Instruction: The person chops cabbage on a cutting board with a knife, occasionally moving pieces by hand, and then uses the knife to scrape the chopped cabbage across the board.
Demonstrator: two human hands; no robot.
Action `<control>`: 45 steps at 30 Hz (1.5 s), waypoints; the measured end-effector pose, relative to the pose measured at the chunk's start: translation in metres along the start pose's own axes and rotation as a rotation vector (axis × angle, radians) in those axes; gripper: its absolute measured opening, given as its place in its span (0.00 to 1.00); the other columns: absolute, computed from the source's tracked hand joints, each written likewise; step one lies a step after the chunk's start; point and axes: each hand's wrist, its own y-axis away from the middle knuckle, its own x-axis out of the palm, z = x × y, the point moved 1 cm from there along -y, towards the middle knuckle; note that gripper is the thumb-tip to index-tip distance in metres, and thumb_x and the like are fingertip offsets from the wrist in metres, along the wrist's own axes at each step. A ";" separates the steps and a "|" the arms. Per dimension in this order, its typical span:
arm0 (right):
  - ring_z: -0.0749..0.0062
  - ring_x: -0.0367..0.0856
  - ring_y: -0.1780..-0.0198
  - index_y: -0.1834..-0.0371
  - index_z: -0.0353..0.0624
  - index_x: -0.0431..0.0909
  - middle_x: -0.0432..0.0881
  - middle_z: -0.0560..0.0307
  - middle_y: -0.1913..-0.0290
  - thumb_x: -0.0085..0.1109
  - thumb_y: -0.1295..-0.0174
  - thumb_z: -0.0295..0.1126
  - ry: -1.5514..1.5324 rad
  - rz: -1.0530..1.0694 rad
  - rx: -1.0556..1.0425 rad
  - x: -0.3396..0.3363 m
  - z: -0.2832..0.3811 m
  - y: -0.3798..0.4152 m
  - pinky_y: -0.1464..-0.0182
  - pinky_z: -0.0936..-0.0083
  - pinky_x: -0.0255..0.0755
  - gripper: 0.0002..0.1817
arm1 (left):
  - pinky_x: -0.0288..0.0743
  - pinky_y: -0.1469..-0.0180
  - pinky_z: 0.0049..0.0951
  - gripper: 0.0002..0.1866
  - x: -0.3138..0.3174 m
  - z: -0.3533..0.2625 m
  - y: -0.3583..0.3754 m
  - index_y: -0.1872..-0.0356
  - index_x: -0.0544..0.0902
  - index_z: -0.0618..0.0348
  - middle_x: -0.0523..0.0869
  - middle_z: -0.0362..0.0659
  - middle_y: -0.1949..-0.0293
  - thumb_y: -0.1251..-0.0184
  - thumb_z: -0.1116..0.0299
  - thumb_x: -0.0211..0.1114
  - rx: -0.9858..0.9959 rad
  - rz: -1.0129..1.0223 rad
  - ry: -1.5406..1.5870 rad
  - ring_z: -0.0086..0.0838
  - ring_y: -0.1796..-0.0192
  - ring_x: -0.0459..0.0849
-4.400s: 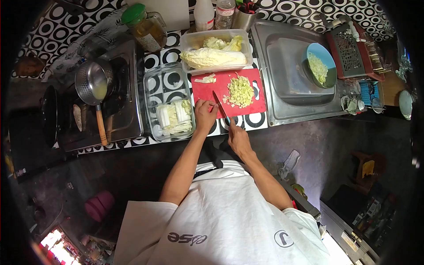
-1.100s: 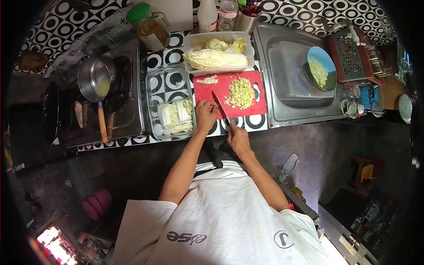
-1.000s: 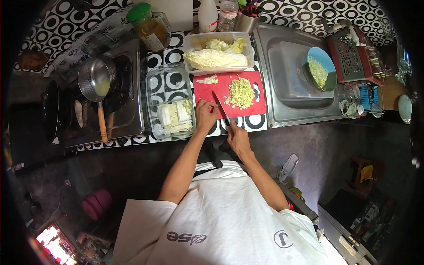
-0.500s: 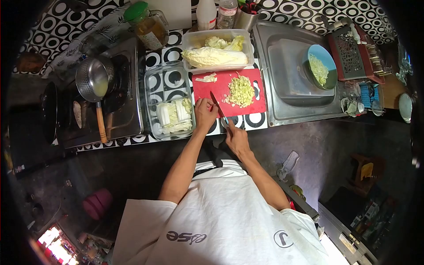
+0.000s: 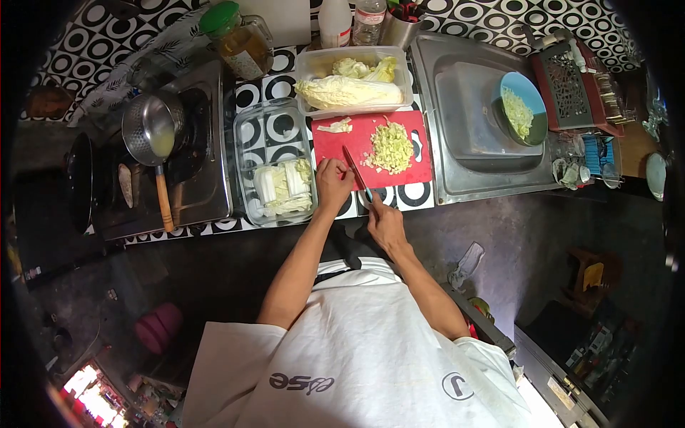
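Note:
My right hand (image 5: 386, 222) is closed around the light-blue handle of a kitchen knife (image 5: 354, 165), whose blade points away from me over a red cutting board (image 5: 328, 148). Left of the blade, my left hand (image 5: 334, 185) rests on the board's near edge with its fingers curled in. Whatever lies under those fingertips is hidden. A pile of finely chopped cabbage (image 5: 392, 148) covers the right part of the board. Near the far left corner lies a pale cabbage scrap (image 5: 337, 126).
Behind the board, a plastic container (image 5: 314, 108) holds napa cabbage (image 5: 349, 94). A clear tray (image 5: 241, 150) with cut cabbage pieces stands left, beside the stove and a saucepan (image 5: 146, 128). At right, a blue bowl (image 5: 536, 89) of shredded cabbage sits over the sink (image 5: 442, 167).
The view has shifted very slightly. My hands and the knife keep nearly the same place at the board, and the chopped pile looks the same.

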 end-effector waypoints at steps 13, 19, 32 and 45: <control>0.43 0.79 0.69 0.44 0.38 0.67 0.79 0.37 0.74 0.51 0.46 0.22 0.022 0.016 0.017 0.002 0.001 -0.007 0.66 0.54 0.72 0.23 | 0.71 0.69 0.31 0.10 0.001 0.001 0.000 0.77 0.73 0.63 0.74 0.46 0.76 0.54 0.77 0.68 0.064 -0.017 -0.015 0.34 0.74 0.76; 0.43 0.79 0.71 0.43 0.38 0.68 0.78 0.37 0.75 0.52 0.45 0.23 -0.017 -0.062 -0.074 -0.001 -0.018 0.020 0.68 0.54 0.71 0.23 | 0.71 0.69 0.32 0.10 -0.001 0.001 -0.002 0.75 0.73 0.63 0.74 0.45 0.76 0.54 0.77 0.68 0.018 0.020 0.001 0.34 0.74 0.76; 0.44 0.79 0.68 0.47 0.39 0.74 0.77 0.36 0.73 0.53 0.42 0.25 -0.169 -0.195 0.018 -0.028 -0.013 0.030 0.67 0.61 0.71 0.18 | 0.75 0.65 0.27 0.13 0.010 -0.001 -0.009 0.59 0.80 0.62 0.83 0.47 0.71 0.47 0.70 0.65 -0.142 0.136 -0.095 0.30 0.70 0.82; 0.56 0.81 0.74 0.45 0.39 0.73 0.78 0.39 0.75 0.52 0.39 0.26 -0.229 -0.131 0.072 -0.027 -0.012 0.002 0.69 0.71 0.71 0.18 | 0.75 0.66 0.23 0.11 -0.029 -0.029 -0.049 0.58 0.81 0.63 0.83 0.44 0.70 0.42 0.77 0.58 -0.154 0.192 -0.067 0.25 0.71 0.81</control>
